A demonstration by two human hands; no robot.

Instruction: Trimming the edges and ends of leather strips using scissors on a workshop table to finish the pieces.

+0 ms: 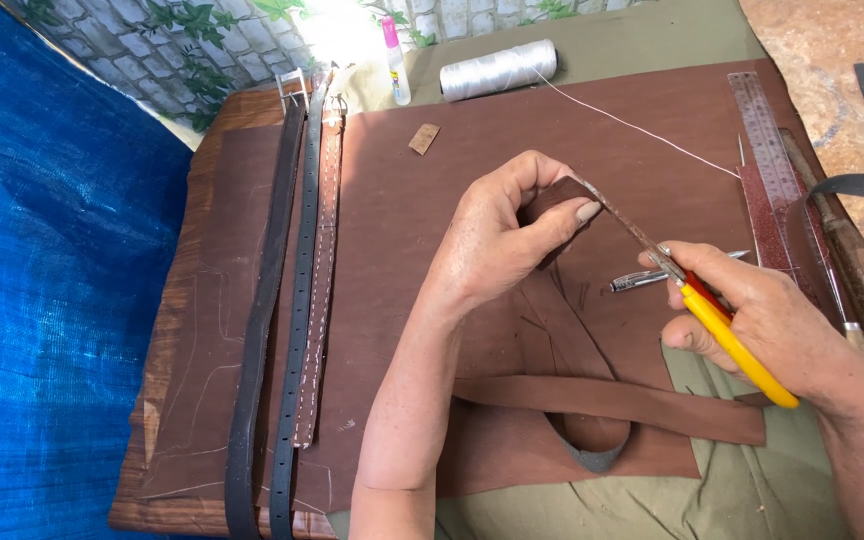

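At the middle of the tabletop, the left hand (507, 235) pinches a folded piece of brown leather, the strip (564, 200), between thumb and fingers and holds it lifted above the surface. The right hand (762, 320) is clenched around yellow-handled scissors (697, 300) with a red part near the pivot; the blades run up and to the left and meet the upper edge of the strip just beside the left thumb nail. So the strip lies to the left of the right hand, and the long axis of the scissors goes diagonally from lower right to upper left — along the edge of the strip, not across it. The left hand is the nearer one to the strip, since it holds it; the right hand touches it only through the blades.

Under the hands lies a big brown leather sheet (402, 200), with a long cut band (612, 400) and a curved cut-out below the wrists. A pen (642, 280) rests on the sheet between the two hands. To the right there is a metal ruler (767, 150) and a tool with wooden handle (852, 260). On the left side three belts (297, 300) lie parallel — two dark, one brown with white stitches. Farther away stand a spool (497, 70) of white thread, whose thread runs toward the ruler, and a small glue bottle (395, 60). A blue tarp (42, 300) covers the far left.
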